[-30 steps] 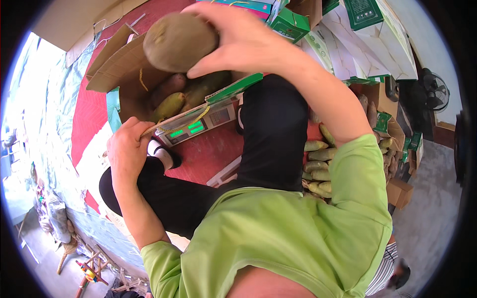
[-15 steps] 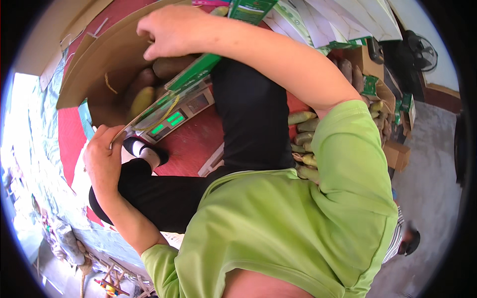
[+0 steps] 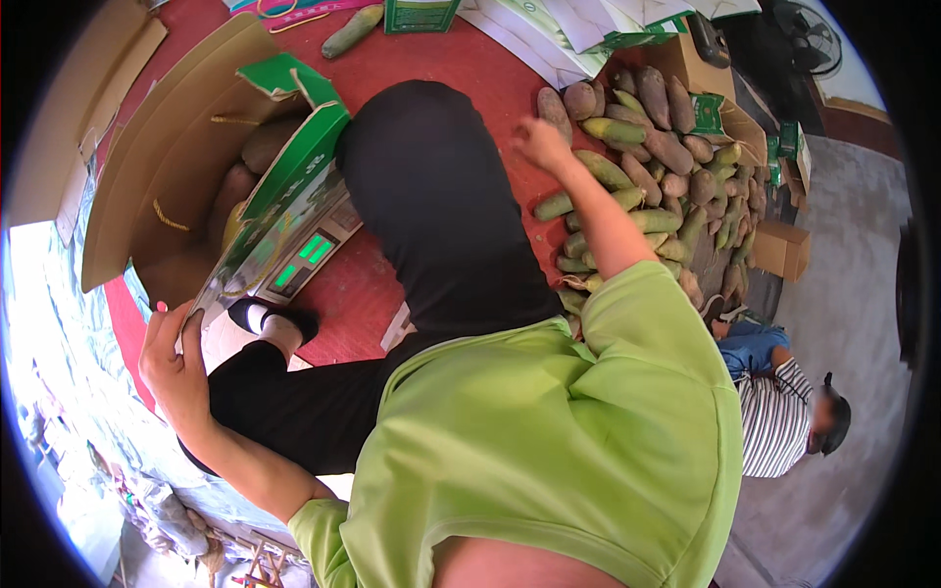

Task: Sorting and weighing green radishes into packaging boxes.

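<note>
My left hand [image 3: 174, 367] pinches the near rim of a cardboard carton [image 3: 162, 147], thumb and fingers closing on its edge. The carton stands open to my left, with yellow rope handles and a green panel [image 3: 289, 176] on the side towards me; a few radishes [image 3: 267, 145] lie inside. Just beside its lower edge, a digital scale [image 3: 340, 221] shows lit green readouts. My right hand [image 3: 541, 145] is out over the red covering [image 3: 470, 73], near a reddish-brown radish [image 3: 555, 110] at the border of a heap of green and brownish radishes [image 3: 649, 221]; it is blurred, so I cannot tell whether its fingers are spread or pressed together. Another green radish [image 3: 353, 31] lies beyond my knee, well apart from the heap.
</note>
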Demonstrator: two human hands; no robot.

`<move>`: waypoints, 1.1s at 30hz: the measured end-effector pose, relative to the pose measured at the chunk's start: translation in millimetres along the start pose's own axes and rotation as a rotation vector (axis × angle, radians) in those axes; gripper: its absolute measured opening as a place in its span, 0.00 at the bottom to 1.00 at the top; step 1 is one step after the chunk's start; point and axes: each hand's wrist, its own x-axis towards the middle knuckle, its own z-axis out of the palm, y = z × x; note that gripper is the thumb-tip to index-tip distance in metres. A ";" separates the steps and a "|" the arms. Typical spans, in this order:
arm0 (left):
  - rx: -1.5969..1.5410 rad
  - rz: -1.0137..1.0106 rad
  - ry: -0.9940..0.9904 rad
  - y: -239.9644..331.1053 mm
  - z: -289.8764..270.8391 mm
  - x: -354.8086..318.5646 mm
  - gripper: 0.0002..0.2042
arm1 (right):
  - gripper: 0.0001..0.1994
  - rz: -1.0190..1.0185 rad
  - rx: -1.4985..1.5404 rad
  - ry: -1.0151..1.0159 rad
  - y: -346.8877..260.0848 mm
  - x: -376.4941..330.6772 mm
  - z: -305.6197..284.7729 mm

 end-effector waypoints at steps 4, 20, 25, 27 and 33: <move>-0.059 -0.010 0.012 2.2 7.4 9.2 0.05 | 0.20 0.168 -0.183 -0.128 105.0 -49.6 78.8; 0.104 0.085 0.103 6.2 4.7 5.7 0.09 | 0.42 -0.184 -0.413 -0.027 51.6 -27.2 177.4; 0.118 0.062 0.095 6.9 2.4 4.7 0.08 | 0.34 -0.132 -0.313 -0.098 35.0 9.8 176.0; 0.127 0.085 0.097 5.2 0.6 1.6 0.08 | 0.33 -0.151 -0.244 -0.092 29.3 21.5 170.6; 0.122 0.114 0.146 1.3 0.4 1.1 0.08 | 0.31 -0.161 -0.047 -0.088 20.4 44.2 134.9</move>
